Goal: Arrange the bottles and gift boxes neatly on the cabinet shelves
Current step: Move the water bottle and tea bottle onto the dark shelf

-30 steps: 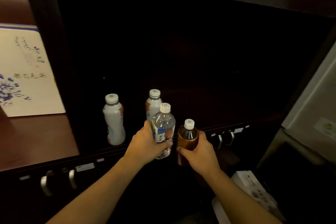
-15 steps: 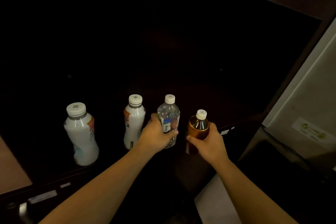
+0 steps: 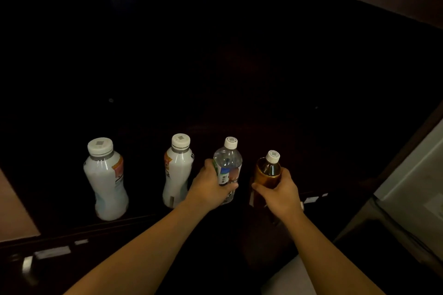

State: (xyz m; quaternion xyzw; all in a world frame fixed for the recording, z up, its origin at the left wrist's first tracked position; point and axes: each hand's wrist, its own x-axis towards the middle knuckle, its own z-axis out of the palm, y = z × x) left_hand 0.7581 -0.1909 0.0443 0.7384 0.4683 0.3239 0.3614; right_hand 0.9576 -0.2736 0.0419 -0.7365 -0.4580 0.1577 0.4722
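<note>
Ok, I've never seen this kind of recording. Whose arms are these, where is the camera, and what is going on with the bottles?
No machine here: a person wears a wide-angle camera on the head, looking forward and down, so the arms coming up from the bottom are the person's own. In front is a dark cabinet shelf. Two white bottles stand on it: the left white bottle and the second white bottle. The left hand has its grip around a clear water bottle; the right hand has its grip around an amber bottle. Both are upright at the shelf's front; whether their bases touch it is hidden.
</note>
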